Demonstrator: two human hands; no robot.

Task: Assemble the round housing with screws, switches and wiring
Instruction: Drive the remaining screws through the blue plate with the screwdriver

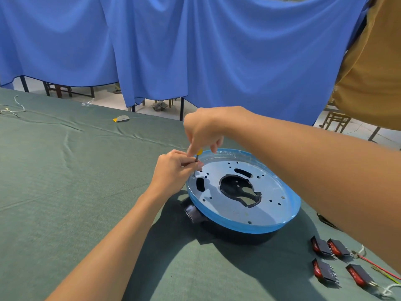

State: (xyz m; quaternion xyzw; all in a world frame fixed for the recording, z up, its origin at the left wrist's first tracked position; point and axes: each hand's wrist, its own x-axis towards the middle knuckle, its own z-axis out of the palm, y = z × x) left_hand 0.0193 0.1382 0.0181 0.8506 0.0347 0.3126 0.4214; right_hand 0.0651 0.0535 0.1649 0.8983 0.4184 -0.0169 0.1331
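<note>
Head view shows the round housing [238,224] toward the table's near right side, blue-filmed rim up, with a grey metal plate [234,211] across its top. At the plate's far left edge the right hand [204,129] grasps the yellow handle of a screwdriver [196,162] from above, while the left hand [173,168] pinches its thin shaft just over a hole. Fingers hide the screw itself. As I judge it, the tip could skid off and scratch the plate or jab the left fingertips, which sit very close. A tilted shaft could also drive the screw crooked. 4 red switches [320,248] and loose wires [377,266] lie at the near right corner, where the right forearm could sweep them. Wrinkled green cloth [65,170] covers the table, blue curtains [195,51] hang behind it, and wooden chairs [335,121] stand beyond.
</note>
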